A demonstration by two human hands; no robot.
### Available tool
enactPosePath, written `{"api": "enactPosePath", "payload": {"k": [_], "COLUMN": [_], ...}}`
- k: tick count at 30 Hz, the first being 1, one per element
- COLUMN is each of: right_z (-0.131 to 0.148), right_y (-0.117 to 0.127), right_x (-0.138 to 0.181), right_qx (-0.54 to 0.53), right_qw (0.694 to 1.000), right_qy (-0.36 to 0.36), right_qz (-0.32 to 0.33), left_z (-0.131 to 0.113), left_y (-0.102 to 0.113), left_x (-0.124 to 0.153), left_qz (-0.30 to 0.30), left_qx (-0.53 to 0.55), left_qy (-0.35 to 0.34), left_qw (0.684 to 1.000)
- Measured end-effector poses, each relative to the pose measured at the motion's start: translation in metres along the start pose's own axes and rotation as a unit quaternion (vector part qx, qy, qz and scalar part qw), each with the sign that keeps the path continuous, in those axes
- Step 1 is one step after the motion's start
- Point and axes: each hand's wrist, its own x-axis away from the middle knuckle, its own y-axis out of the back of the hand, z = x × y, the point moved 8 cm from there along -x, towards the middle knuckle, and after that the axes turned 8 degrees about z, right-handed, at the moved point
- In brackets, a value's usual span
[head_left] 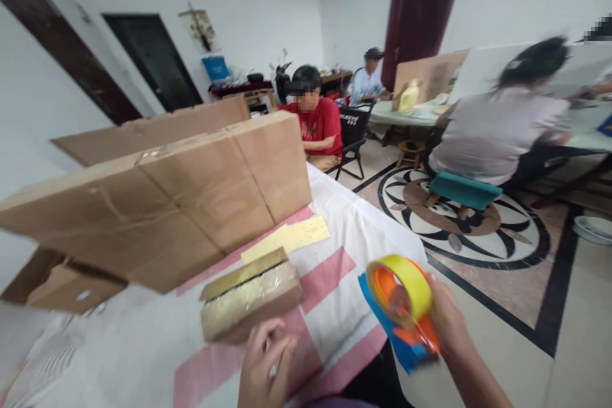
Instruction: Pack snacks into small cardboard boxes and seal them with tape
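My right hand (442, 312) grips a tape dispenser (423, 335) with orange and blue parts, holding it above the floor just off the table's right edge. A roll of yellow tape (417, 287) is mounted on it. My left hand (268, 360) is loosely curled, its fingers slightly apart with nothing visible in them, close to the near side of a small cardboard box (282, 296). The box lies on the table with a flap raised along a dark slit, and shiny clear tape shows on it.
A large cardboard carton (210, 191) stands across the table, with an open box (71, 284) at its left end. Behind the small box lies a yellow perforated sheet (310, 229). A red-shirted person (320, 127) sits beyond; another sits on a green stool (463, 190) at right.
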Motion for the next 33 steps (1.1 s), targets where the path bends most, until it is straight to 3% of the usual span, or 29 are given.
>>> {"api": "enactPosePath", "payload": {"k": [2, 4, 6, 8, 11, 13, 16, 17, 18, 19, 21, 23, 26, 28, 30, 33], "right_z": [-0.014, -0.030, -0.051, -0.068, -0.080, -0.071, -0.022, -0.001, 0.020, 0.039, 0.072, 0.095, 0.116, 0.126, 0.136, 0.153], "right_y": [-0.026, -0.064, -0.095, -0.112, -0.114, -0.098, -0.080, -0.088, -0.105, -0.130, -0.180, -0.217, -0.246, -0.251, -0.249, -0.239], "right_x": [-0.031, -0.057, -0.075, -0.086, -0.092, -0.090, -0.070, -0.059, -0.047, -0.033, 0.001, 0.029, 0.053, 0.062, 0.069, 0.077], "right_qx": [-0.001, 0.028, 0.045, 0.058, 0.087, 0.129, 0.215, 0.227, 0.229, 0.219, 0.232, 0.291, 0.370, 0.390, 0.398, 0.394], "right_qw": [0.999, 0.995, 0.992, 0.991, 0.987, 0.988, 0.970, 0.959, 0.948, 0.930, 0.861, 0.781, 0.679, 0.634, 0.608, 0.604], "right_qy": [-0.016, -0.002, -0.007, -0.017, -0.025, -0.004, 0.116, 0.166, 0.212, 0.247, 0.301, 0.349, 0.421, 0.464, 0.498, 0.519], "right_qz": [0.040, 0.095, 0.116, 0.122, 0.130, 0.084, -0.016, 0.005, 0.065, 0.161, 0.338, 0.429, 0.473, 0.481, 0.474, 0.459], "left_z": [0.008, 0.023, 0.033, 0.038, 0.044, 0.048, 0.050, 0.048, 0.045, 0.041, 0.031, 0.023, 0.010, 0.001, -0.006, -0.010], "left_y": [0.001, 0.007, 0.013, 0.019, 0.030, 0.037, 0.036, 0.031, 0.025, 0.018, 0.005, -0.002, 0.001, 0.008, 0.014, 0.018], "left_x": [-0.011, -0.020, -0.028, -0.033, -0.031, -0.026, -0.019, -0.019, -0.019, -0.021, -0.024, -0.027, -0.030, -0.029, -0.027, -0.023], "left_qz": [0.022, -0.005, -0.031, -0.042, -0.063, -0.081, -0.065, -0.043, -0.017, 0.009, 0.045, 0.047, 0.013, -0.005, -0.005, 0.017], "left_qx": [0.082, 0.152, 0.207, 0.241, 0.255, 0.247, 0.226, 0.219, 0.211, 0.202, 0.185, 0.168, 0.142, 0.132, 0.135, 0.164], "left_qy": [0.074, 0.175, 0.229, 0.245, 0.262, 0.274, 0.286, 0.281, 0.269, 0.253, 0.212, 0.169, 0.100, 0.063, 0.053, 0.071], "left_qw": [0.994, 0.973, 0.951, 0.938, 0.929, 0.926, 0.929, 0.934, 0.940, 0.946, 0.959, 0.970, 0.985, 0.989, 0.989, 0.984]}}
